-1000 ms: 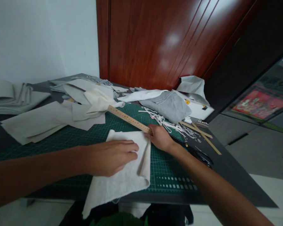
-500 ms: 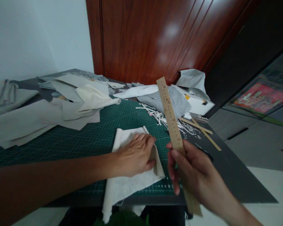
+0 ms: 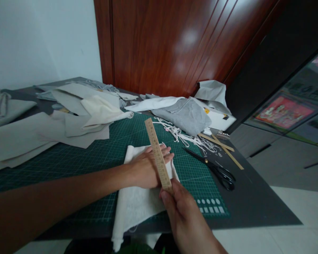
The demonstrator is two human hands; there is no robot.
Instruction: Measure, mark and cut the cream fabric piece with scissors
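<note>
A piece of white cloth, rolled along its left edge, lies on the green cutting mat and hangs over the table's front edge. My left hand rests flat on this cloth, fingers stretched out toward its right side. In my right hand is a wooden ruler, gripped near its lower end. The ruler slants up and to the left, crossing in front of my left hand and hiding part of it. My right hand covers the cloth's lower right corner.
Black scissors lie at the mat's right edge. Behind them are white cords, crossed wooden strips and folded grey cloth. Pale fabric pieces cover the mat's left rear. A white box stands at the back right.
My right hand has brought the ruler leftward, over my left hand and the cloth. My left hand's fingers have flattened and stretched out. The scissors have come into clear view.
</note>
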